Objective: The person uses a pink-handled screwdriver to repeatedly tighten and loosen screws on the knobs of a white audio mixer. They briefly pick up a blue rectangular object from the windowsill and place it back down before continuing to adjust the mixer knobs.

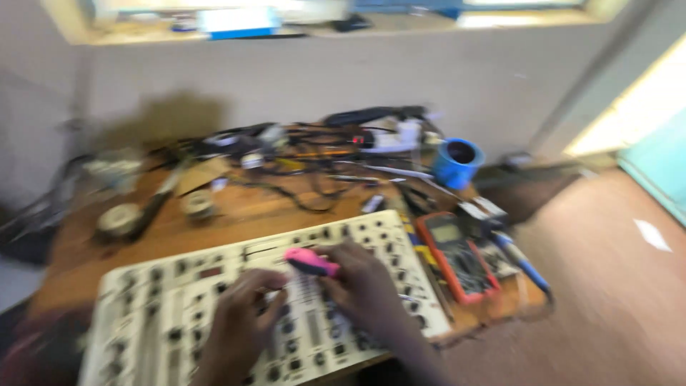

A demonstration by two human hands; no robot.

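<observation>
The picture is blurred by motion. A cream audio mixer panel (179,300) with many dark knobs lies on a wooden bench (236,214). My right hand (368,286) rests over the panel's middle and holds a tool with a pink and black handle (311,262). My left hand (239,322) lies on the panel just left of it, fingers bent toward the knobs and sliders; whether it grips anything is unclear.
An orange multimeter (457,256) lies right of the mixer. A blue cup (457,163) stands at the back right. Tangled cables (300,154), tape rolls (118,221) and small parts cover the bench's rear. A blue-handled tool (525,264) lies at the right edge.
</observation>
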